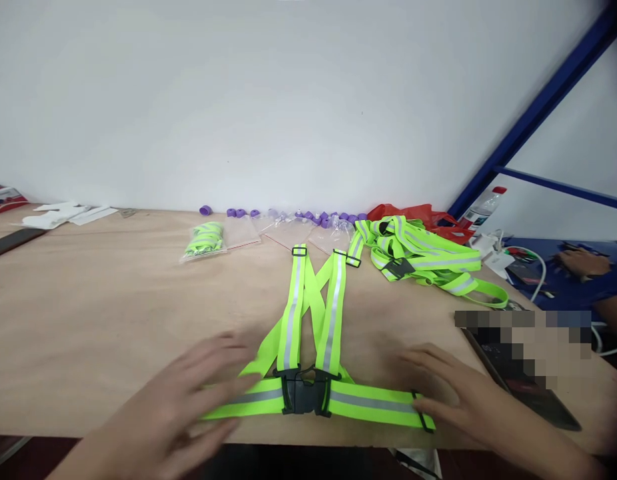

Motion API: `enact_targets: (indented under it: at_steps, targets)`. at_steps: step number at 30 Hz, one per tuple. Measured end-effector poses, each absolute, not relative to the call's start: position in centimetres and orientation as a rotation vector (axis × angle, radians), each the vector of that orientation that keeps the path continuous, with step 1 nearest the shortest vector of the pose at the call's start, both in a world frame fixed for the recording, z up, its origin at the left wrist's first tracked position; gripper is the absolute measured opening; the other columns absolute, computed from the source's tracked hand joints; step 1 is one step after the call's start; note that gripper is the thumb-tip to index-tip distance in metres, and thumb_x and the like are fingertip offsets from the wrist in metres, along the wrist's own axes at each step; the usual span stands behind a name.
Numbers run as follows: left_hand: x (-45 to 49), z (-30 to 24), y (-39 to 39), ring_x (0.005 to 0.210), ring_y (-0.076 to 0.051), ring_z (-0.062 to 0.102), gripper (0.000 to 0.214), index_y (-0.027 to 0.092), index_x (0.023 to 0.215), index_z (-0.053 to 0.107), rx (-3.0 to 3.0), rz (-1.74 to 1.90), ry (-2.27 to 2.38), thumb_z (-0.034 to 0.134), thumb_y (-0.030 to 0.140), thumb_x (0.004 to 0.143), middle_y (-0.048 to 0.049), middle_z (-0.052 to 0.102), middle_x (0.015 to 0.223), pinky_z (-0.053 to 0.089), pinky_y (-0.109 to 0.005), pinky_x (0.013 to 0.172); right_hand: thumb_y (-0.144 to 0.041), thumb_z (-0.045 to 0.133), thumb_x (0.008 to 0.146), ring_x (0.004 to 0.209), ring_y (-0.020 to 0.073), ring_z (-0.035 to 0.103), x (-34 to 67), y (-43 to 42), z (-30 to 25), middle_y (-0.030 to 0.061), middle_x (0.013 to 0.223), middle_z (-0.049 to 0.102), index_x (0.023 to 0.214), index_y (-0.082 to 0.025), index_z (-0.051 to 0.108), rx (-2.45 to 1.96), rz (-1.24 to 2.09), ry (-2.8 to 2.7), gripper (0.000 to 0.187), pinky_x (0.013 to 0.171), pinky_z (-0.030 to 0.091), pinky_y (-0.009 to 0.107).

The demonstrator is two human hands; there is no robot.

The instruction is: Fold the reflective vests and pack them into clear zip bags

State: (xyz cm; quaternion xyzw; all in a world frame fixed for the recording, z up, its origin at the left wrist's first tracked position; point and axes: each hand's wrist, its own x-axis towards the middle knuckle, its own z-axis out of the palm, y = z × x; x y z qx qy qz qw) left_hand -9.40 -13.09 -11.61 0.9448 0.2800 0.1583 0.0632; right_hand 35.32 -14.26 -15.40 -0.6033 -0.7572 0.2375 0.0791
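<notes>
A neon yellow-green reflective harness (333, 320) with grey stripes lies on the table in front of me. Its two shoulder straps run away from me and cross behind, and a black plastic buckle (304, 393) joins the waist belt at the front. My left hand (188, 393), smeared by motion, hovers with fingers apart over the belt's left part. Over at the belt's right end, my right hand (453, 387) has its fingers spread, the thumb close to a black slider (422, 412); whether it touches is unclear.
More reflective straps (428, 257) are heaped at the back right by a red bag (413, 212) and a bottle (483, 208). A bagged harness (206, 240), clear bags (288, 233) and purple caps (324, 221) line the back. Another person's hand (583, 261) shows far right, beyond a dark flat device (523, 380).
</notes>
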Motion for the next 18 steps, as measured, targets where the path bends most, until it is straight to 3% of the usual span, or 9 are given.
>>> enact_targets:
  at_steps: [2,6,10,15,18]
  targets:
    - [-4.7,-11.0,-12.8,0.133,-0.02,0.054,0.048,0.033,0.143,0.052,2.931,0.349,0.469,0.054,0.032,0.096,-0.0015,0.062,0.138,0.036,-0.036,0.12,-0.054,0.063,0.086,0.124,0.0338,0.059,34.9,-12.5,-15.2,0.0077,0.132,0.066,0.124,-0.03,0.068,-1.782,0.662,-2.268,0.046,0.104,0.05,0.047]
    - [3.1,-13.7,-12.3,0.141,-0.023,0.043,0.04,0.022,0.133,0.063,3.113,0.452,-0.196,0.04,0.027,0.101,-0.0049,0.053,0.147,0.031,-0.043,0.122,-0.046,0.056,0.092,0.116,0.0298,0.062,33.1,-8.9,-14.9,0.0084,0.124,0.069,0.117,-0.025,0.069,-1.634,0.559,-2.296,0.035,0.101,0.049,0.045]
    - [6.0,-17.7,-11.6,0.138,-0.025,0.046,0.039,0.026,0.131,0.065,3.215,0.533,-0.247,0.047,0.029,0.097,-0.0066,0.049,0.151,0.04,-0.044,0.114,-0.037,0.054,0.091,0.11,0.0272,0.064,31.3,-5.8,-14.7,0.008,0.115,0.071,0.11,-0.023,0.068,-1.556,0.433,-2.339,0.028,0.096,0.049,0.042]
    - [6.3,-19.8,-11.3,0.137,-0.021,0.046,0.036,0.028,0.121,0.072,3.273,0.548,-0.25,0.042,0.027,0.101,0.0007,0.054,0.147,0.046,-0.04,0.109,-0.034,0.055,0.088,0.088,0.023,0.065,28.3,-2.9,-13.7,0.0046,0.096,0.072,0.09,-0.023,0.066,-1.736,0.37,-2.324,0.016,0.073,0.047,0.033]
    - [6.5,-20.0,-11.2,0.136,-0.02,0.046,0.042,0.023,0.13,0.066,3.279,0.569,-0.199,0.033,0.027,0.103,0.0026,0.055,0.146,0.043,-0.04,0.112,-0.046,0.057,0.088,0.071,0.0215,0.063,26.5,-1.8,-13.5,0.0029,0.076,0.07,0.071,-0.023,0.061,-2.007,0.483,-2.275,0.029,0.058,0.038,0.03]
